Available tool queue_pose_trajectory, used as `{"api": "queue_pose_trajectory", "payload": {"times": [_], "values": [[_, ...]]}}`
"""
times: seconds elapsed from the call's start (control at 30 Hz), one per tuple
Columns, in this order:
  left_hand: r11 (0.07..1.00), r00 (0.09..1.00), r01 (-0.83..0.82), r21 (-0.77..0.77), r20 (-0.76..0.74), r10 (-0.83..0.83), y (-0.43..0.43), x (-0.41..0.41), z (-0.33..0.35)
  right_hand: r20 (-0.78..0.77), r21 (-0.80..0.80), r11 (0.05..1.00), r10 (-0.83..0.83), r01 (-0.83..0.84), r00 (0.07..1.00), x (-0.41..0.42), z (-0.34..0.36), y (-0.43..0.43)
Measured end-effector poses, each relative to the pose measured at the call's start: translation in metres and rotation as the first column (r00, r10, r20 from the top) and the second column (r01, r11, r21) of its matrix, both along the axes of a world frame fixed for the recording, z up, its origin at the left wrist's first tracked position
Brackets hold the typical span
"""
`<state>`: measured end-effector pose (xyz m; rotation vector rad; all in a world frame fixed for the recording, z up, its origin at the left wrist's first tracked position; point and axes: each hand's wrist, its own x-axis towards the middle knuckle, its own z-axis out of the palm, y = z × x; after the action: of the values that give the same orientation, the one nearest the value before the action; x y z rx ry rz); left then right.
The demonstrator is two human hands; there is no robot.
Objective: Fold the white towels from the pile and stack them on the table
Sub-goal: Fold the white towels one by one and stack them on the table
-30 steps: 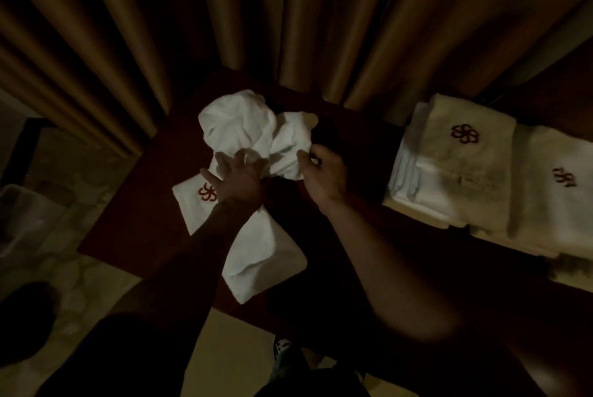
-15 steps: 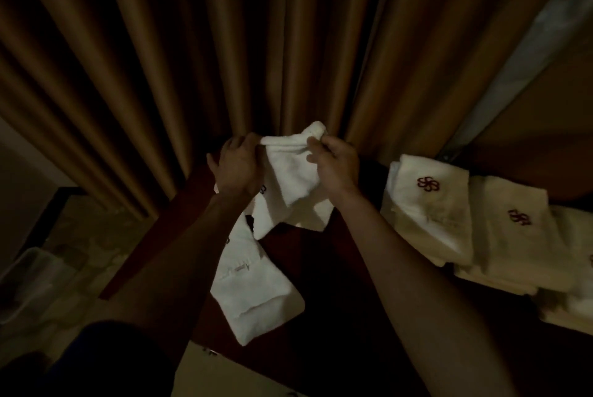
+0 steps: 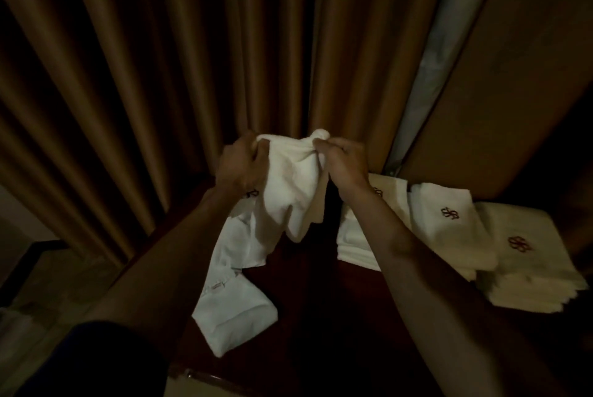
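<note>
Shows the white towel (image 3: 292, 178) raised off the tabletop (image 3: 321, 300) since a second ago, its bunched top edge pinched in the curled fingers of left hand (image 3: 239, 165) and right hand (image 3: 345, 162), set close together. Marks folding as barely begun, with folded stacks (image 3: 449, 226) waiting at right. Leaves unclear, in the dimness, whether the white cloth (image 3: 234, 310) lying below is a separate towel — corners lost in bunching.
</note>
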<state>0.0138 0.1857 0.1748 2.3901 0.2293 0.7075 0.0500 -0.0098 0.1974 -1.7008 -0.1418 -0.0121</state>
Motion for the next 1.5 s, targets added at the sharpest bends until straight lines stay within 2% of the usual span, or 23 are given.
{"api": "queue_pose_trajectory", "payload": {"times": [0.1,0.2,0.27,0.33,0.4,0.47,0.53,0.57,0.6,0.63,0.7,0.77,0.83,0.87,0.9,1.0,1.1,1.17,1.23,1.33,1.4,1.43,1.5], "values": [[1.0,0.985,0.021,0.016,-0.172,-0.018,-0.022,-0.008,-0.003,-0.104,0.0,1.0,-0.01,0.01,0.995,-0.009,-0.008,-0.032],[0.999,0.94,0.03,0.023,-0.342,-0.021,-0.057,-0.019,-0.013,-0.217,-0.087,0.996,-0.014,-0.005,0.976,-0.025,-0.028,-0.064],[0.998,0.895,0.02,-0.053,-0.444,-0.041,-0.084,-0.027,-0.023,-0.271,-0.12,0.986,0.077,-0.113,0.96,-0.043,-0.043,-0.084],[0.97,0.855,0.013,-0.243,-0.5,-0.137,-0.111,-0.033,-0.038,-0.31,-0.135,0.958,0.201,-0.252,0.929,-0.063,-0.056,-0.1],[0.866,0.839,0.008,-0.499,-0.468,-0.277,-0.138,-0.037,-0.053,-0.354,-0.12,0.925,0.299,-0.36,0.886,-0.08,-0.071,-0.114],[0.74,0.8,-0.054,-0.671,-0.472,-0.369,-0.168,-0.045,-0.06,-0.363,-0.089,0.912,0.344,-0.4,0.866,-0.093,-0.086,-0.132],[0.605,0.703,-0.107,-0.789,-0.49,-0.516,-0.197,-0.055,-0.06,-0.351,-0.074,0.911,0.357,-0.406,0.866,-0.1,-0.099,-0.155],[0.549,0.646,-0.099,-0.83,-0.473,-0.599,-0.209,-0.059,-0.062,-0.346,-0.117,0.913,0.331,-0.39,0.878,-0.102,-0.105,-0.167],[0.516,0.594,-0.07,-0.854,-0.451,-0.666,-0.22,-0.061,-0.067,-0.339,-0.179,0.918,0.28,-0.354,0.898,-0.102,-0.113,-0.18],[0.522,0.554,-0.021,-0.853,-0.445,-0.704,-0.231,-0.062,-0.074,-0.333,-0.268,0.92,0.189,-0.285,0.924,-0.1,-0.123,-0.193],[0.606,0.536,0.105,-0.789,-0.469,-0.702,-0.246,-0.061,-0.091,-0.305,-0.442,0.887,-0.011,-0.131,0.952,-0.098,-0.142,-0.22],[0.717,0.582,0.218,-0.662,-0.502,-0.64,-0.253,-0.055,-0.111,-0.342,-0.491,0.869,-0.13,-0.059,0.931,-0.097,-0.157,-0.246],[0.842,0.547,0.362,-0.401,-0.639,-0.54,-0.253,-0.052,-0.135,-0.416,-0.475,0.88,-0.218,-0.007,0.883,-0.095,-0.168,-0.272],[0.87,0.533,0.419,-0.259,-0.706,-0.467,-0.252,-0.053,-0.147,-0.453,-0.479,0.878,-0.265,0.019,0.851,-0.094,-0.174,-0.284],[0.881,0.534,0.439,-0.174,-0.738,-0.412,-0.25,-0.056,-0.159,-0.478,-0.498,0.866,-0.32,0.048,0.818,-0.091,-0.179,-0.297],[0.897,0.552,0.43,-0.103,-0.756,-0.351,-0.245,-0.061,-0.196,-0.488,-0.574,0.804,-0.487,0.154,0.724,-0.088,-0.196,-0.333],[0.883,0.452,0.469,-0.012,-0.856,-0.252,-0.245,-0.058,-0.226,-0.462,-0.676,0.71,-0.617,0.198,0.637,-0.093,-0.214,-0.363],[0.877,0.401,0.481,0.023,-0.894,-0.197,-0.248,-0.056,-0.24,-0.418,-0.728,0.666,-0.618,0.162,0.666,-0.098,-0.226,-0.373],[0.863,0.379,0.505,0.029,-0.906,-0.191,-0.254,-0.058,-0.251,-0.349,-0.776,0.621,-0.566,0.108,0.747,-0.108,-0.241,-0.375],[0.845,0.424,0.532,0.049,-0.879,-0.216,-0.26,-0.063,-0.271,-0.201,-0.886,0.463,-0.455,0.038,0.868,-0.126,-0.269,-0.37],[0.823,0.445,0.563,0.081,-0.868,-0.219,-0.261,-0.066,-0.286,-0.25,-0.91,0.396,-0.283,-0.125,0.926,-0.136,-0.289,-0.365],[0.8,0.431,0.591,0.101,-0.878,-0.208,-0.261,-0.067,-0.292,-0.317,-0.902,0.371,-0.221,-0.222,0.922,-0.14,-0.297,-0.364],[0.761,0.442,0.629,0.158,-0.878,-0.184,-0.26,-0.068,-0.304,-0.453,-0.859,0.361,-0.203,-0.364,0.868,-0.146,-0.311,-0.363]]}}
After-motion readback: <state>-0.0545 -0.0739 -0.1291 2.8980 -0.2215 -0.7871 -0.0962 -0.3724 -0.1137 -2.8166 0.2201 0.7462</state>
